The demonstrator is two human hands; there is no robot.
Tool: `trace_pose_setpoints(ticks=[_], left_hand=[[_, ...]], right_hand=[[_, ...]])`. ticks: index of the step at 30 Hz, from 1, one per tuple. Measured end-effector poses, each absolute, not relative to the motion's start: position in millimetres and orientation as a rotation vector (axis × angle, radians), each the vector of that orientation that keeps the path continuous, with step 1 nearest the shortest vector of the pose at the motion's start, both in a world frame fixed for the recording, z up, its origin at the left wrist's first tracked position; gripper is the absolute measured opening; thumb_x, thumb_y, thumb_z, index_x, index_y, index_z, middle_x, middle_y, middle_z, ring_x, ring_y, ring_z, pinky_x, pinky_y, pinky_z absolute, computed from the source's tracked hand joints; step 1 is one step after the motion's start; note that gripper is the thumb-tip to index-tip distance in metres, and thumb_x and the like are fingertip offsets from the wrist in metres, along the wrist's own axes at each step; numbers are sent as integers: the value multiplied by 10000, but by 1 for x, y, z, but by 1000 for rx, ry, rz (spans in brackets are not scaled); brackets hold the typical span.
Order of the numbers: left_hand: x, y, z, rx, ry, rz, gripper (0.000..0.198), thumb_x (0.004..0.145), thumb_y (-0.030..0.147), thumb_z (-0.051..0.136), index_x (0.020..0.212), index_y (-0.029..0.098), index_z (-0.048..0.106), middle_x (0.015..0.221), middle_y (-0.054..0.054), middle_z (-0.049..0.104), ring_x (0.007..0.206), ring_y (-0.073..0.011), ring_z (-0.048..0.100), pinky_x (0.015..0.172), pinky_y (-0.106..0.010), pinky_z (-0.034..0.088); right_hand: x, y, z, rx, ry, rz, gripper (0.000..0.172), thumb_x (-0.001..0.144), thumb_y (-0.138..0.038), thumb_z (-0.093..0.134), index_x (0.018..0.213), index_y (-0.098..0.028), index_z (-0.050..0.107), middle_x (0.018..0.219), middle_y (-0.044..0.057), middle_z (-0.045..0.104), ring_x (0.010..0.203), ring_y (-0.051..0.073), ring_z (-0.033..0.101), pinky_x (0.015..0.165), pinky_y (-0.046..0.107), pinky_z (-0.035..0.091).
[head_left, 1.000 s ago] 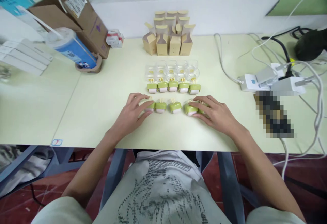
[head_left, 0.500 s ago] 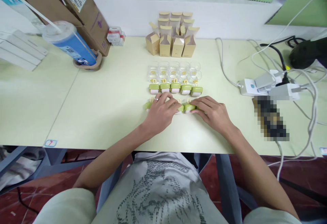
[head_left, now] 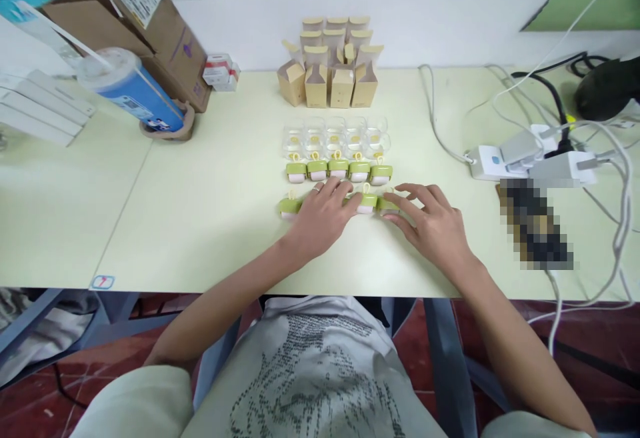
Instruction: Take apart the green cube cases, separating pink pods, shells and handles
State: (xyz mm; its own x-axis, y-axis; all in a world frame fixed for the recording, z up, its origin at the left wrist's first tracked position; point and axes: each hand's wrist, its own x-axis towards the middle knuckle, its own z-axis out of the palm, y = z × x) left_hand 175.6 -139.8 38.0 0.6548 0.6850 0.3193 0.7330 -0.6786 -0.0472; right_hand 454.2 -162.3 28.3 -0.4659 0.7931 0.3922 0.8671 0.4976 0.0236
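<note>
My left hand (head_left: 323,217) lies over the front row of small green-and-white cases with yellow loops. Its fingers curl down across the middle of that row and hide some of it. The thumb tip presses on a green-and-white case (head_left: 367,203). At the right end, the thumb and index finger of my right hand (head_left: 430,221) pinch the last case (head_left: 388,205), while the other fingers are raised. The leftmost case (head_left: 289,207) shows beside my left hand. Just behind stands a second row of matching cases (head_left: 338,169).
Clear plastic shells (head_left: 335,137) with yellow spots stand behind the cases, and open cardboard boxes (head_left: 317,88) farther back. A blue cup (head_left: 145,101) and a large carton (head_left: 173,45) are at the left. At the right lie a power strip (head_left: 493,161), cables and a pixelated object (head_left: 535,225).
My right hand has shifted slightly right and its fingers have spread, showing more of the end case. My left thumb has slid right along the row. The camera view has moved a little.
</note>
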Motion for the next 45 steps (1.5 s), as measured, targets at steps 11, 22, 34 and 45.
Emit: trace_pose_setpoints(ticks=[11, 22, 34, 45], left_hand=[[176, -119, 27, -2696, -1067, -461, 248, 1173, 47, 575, 1232, 115, 806, 1160, -139, 825, 1164, -295, 755, 943, -420, 604], [149, -124, 40, -2649, -1015, -651, 276, 1216, 300, 656, 1441, 189, 771, 1313, -134, 852, 1282, -327, 762, 995, -479, 629], [47, -145, 15, -2850, -1392, -1100, 259, 1138, 309, 804, 1384, 229, 814, 1368, -124, 836, 1263, -290, 804, 1120, -458, 686], [57, -127, 5, -2745, -1316, -1170, 270, 1171, 396, 751, 1362, 213, 802, 1279, -126, 819, 1215, -291, 807, 1075, -451, 698]], right_hand=[[448, -139, 20, -1295, -2369, 131, 398, 1263, -378, 500, 1473, -194, 784, 1443, 187, 778, 986, 245, 843, 839, 389, 679], [441, -154, 29, -1455, -2312, -342, 366, 1234, -417, 615, 1523, -245, 758, 1493, 173, 782, 919, 209, 784, 562, 305, 456], [316, -151, 52, -1392, -2837, 57, 501, 1242, -224, 482, 1723, -182, 619, 1556, 208, 776, 875, 258, 820, 601, 401, 439], [313, -132, 55, -1500, -2737, 138, 355, 1242, -211, 519, 1478, -195, 785, 1537, 121, 841, 1007, 305, 871, 645, 400, 416]])
